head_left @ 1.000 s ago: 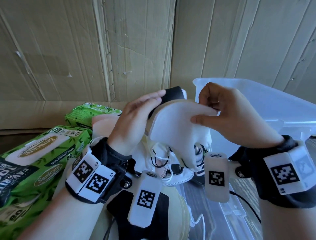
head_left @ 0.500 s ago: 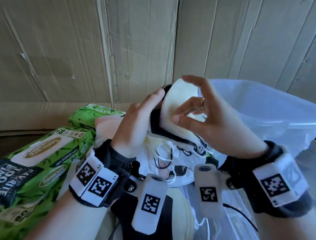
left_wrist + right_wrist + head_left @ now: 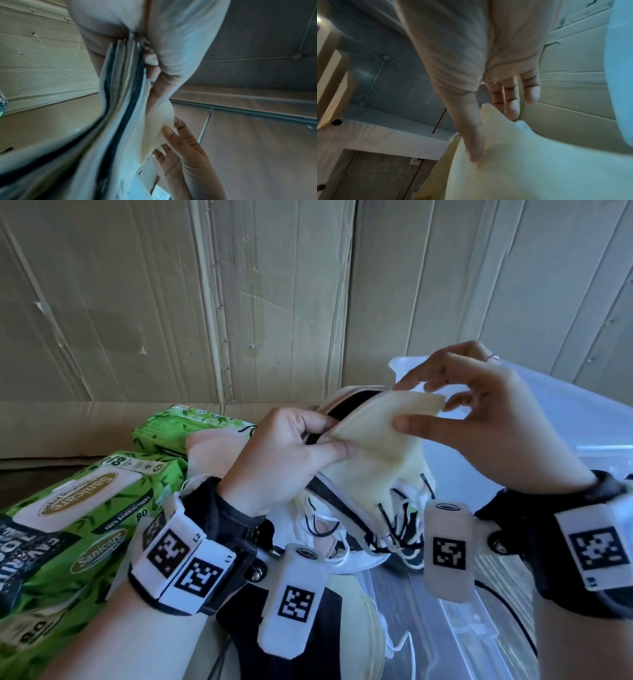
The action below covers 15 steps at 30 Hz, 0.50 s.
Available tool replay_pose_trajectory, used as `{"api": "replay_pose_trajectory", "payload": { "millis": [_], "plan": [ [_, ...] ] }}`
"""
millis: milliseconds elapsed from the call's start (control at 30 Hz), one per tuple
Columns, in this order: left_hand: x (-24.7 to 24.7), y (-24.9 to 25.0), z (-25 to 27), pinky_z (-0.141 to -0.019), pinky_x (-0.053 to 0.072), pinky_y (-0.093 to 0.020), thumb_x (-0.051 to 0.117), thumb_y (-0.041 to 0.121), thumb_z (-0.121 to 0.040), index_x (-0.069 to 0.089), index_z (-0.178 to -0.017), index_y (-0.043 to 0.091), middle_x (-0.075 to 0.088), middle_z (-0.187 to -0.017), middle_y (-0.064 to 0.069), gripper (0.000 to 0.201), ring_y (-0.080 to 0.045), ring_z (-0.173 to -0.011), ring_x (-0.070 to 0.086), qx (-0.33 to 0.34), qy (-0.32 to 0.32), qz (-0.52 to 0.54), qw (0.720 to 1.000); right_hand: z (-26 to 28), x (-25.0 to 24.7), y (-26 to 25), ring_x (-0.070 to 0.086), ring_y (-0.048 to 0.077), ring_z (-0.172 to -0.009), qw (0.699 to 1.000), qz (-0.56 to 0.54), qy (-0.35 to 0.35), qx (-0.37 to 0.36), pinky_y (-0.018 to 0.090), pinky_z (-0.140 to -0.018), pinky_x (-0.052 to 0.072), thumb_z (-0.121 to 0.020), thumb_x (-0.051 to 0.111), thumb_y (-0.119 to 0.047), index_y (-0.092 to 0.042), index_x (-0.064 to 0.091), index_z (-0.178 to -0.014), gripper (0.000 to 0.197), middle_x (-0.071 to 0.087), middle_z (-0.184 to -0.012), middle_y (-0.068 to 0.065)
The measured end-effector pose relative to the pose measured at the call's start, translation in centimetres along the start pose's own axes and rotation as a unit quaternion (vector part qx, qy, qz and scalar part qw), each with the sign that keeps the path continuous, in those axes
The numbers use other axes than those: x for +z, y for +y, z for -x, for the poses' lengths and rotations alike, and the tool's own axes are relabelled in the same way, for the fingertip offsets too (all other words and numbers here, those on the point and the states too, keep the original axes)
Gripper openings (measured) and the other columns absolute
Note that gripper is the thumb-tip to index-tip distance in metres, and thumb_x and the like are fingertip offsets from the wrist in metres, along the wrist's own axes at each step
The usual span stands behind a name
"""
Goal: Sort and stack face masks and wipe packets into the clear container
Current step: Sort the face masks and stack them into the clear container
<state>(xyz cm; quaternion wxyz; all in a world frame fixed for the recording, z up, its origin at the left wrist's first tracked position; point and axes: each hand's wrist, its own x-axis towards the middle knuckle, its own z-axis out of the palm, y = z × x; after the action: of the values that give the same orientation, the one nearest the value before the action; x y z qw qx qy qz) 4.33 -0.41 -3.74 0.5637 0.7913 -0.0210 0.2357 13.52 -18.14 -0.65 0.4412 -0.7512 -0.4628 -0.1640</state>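
Note:
My left hand [image 3: 334, 438] grips a bundle of face masks [image 3: 342, 494], cream, black and white, with their ear loops hanging below. The front one is a cream mask [image 3: 380, 446]. My right hand [image 3: 402, 405] pinches its right end, thumb on the front and fingers spread at the top edge and behind. The left wrist view shows the layered bundle [image 3: 120, 108] edge-on under my left hand [image 3: 150, 67]. In the right wrist view my thumb [image 3: 471, 135] lies on the cream mask [image 3: 522, 162]. The clear container [image 3: 582, 433] stands just behind and right of the hands.
Green wipe packets [image 3: 68, 525] lie at the left, with another green packet [image 3: 178, 426] further back. More black and cream masks [image 3: 359, 611] lie on the surface under my wrists. A cardboard wall [image 3: 239, 302] closes off the back.
The cream mask stood more upright under my spread right fingers; it now leans right, with my right hand at its far end. My left thumb has closed onto the mask's near corner.

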Motion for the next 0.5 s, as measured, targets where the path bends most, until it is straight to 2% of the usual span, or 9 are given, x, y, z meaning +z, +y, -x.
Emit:
{"api": "replay_pose_trajectory", "payload": {
  "millis": [67, 133, 200, 300, 400, 433, 500],
  "plan": [
    [0.1, 0.0, 0.0, -0.076, 0.048, -0.023, 0.071, 0.004, -0.077, 0.075, -0.077, 0.016, 0.074, -0.084, -0.005, 0.013, -0.011, -0.075, 0.066, -0.001, -0.004, -0.012, 1.0, 0.0, 0.0, 0.0, 0.048, 0.009, -0.084, 1.0, 0.017, -0.022, 0.002, 0.012, -0.065, 0.039, -0.063, 0.079, -0.032, -0.04, 0.06, -0.084, 0.029, 0.047, -0.096, -0.002],
    [0.1, 0.0, 0.0, -0.083, 0.05, -0.032, 0.074, 0.007, -0.076, 0.075, -0.08, 0.014, 0.073, -0.089, -0.01, 0.008, -0.021, -0.086, 0.068, 0.007, -0.009, -0.026, 1.0, 0.1, 0.3, -0.2, 0.045, 0.007, -0.085, 0.997, 0.036, -0.062, -0.004, 0.01, -0.068, 0.036, -0.064, 0.077, -0.033, -0.037, 0.061, -0.091, 0.031, 0.047, -0.09, -0.004],
    [0.2, 0.0, 0.0, -0.086, 0.049, -0.037, 0.074, 0.013, -0.072, 0.075, -0.08, 0.014, 0.073, -0.091, -0.01, 0.008, -0.023, -0.09, 0.067, 0.015, -0.011, -0.042, 0.999, 0.1, 0.6, -0.5, 0.04, 0.0, -0.086, 0.995, 0.047, -0.088, -0.009, 0.005, -0.071, 0.033, -0.067, 0.08, -0.029, -0.04, 0.061, -0.097, 0.038, 0.045, -0.09, -0.001],
    [0.3, 0.0, 0.1, -0.081, 0.048, -0.027, 0.074, 0.015, -0.071, 0.074, -0.075, 0.021, 0.072, -0.085, -0.004, 0.007, -0.012, -0.08, 0.064, 0.015, -0.016, -0.065, 0.998, 0.1, 1.0, -0.8, 0.036, -0.003, -0.087, 0.993, 0.049, -0.103, -0.016, 0.002, -0.074, 0.031, -0.067, 0.079, -0.021, -0.048, 0.058, -0.099, 0.046, 0.042, -0.094, 0.005],
    [0.2, -0.3, 0.0, -0.073, 0.042, -0.013, 0.074, 0.007, -0.075, 0.074, -0.075, 0.026, 0.066, -0.072, 0.01, 0.019, -0.003, -0.076, 0.059, 0.018, -0.012, -0.096, 0.995, 0.2, 1.2, -0.9, 0.037, -0.003, -0.088, 0.991, 0.072, -0.115, 0.007, 0.0, -0.075, 0.029, -0.069, 0.076, -0.023, -0.041, 0.061, -0.084, 0.028, 0.041, -0.096, 0.004],
    [0.2, -0.4, 0.0, -0.073, 0.042, -0.012, 0.073, 0.005, -0.076, 0.074, -0.076, 0.025, 0.066, -0.071, 0.011, 0.02, -0.002, -0.076, 0.059, 0.02, -0.007, -0.1, 0.995, 0.2, 1.2, -0.8, 0.039, -0.003, -0.086, 0.989, 0.086, -0.117, 0.017, -0.001, -0.073, 0.028, -0.071, 0.075, -0.024, -0.037, 0.06, -0.08, 0.022, 0.042, -0.096, 0.004],
    [0.3, -0.4, -0.1, -0.081, 0.045, -0.019, 0.072, 0.006, -0.078, 0.074, -0.082, 0.021, 0.07, -0.081, 0.006, 0.015, -0.007, -0.083, 0.063, 0.023, 0.003, -0.092, 0.995, 0.2, 1.0, -0.9, 0.044, 0.001, -0.077, 0.987, 0.102, -0.118, 0.036, 0.001, -0.069, 0.031, -0.073, 0.073, -0.024, -0.03, 0.058, -0.073, 0.017, 0.049, -0.09, 0.002]
  ]
}}
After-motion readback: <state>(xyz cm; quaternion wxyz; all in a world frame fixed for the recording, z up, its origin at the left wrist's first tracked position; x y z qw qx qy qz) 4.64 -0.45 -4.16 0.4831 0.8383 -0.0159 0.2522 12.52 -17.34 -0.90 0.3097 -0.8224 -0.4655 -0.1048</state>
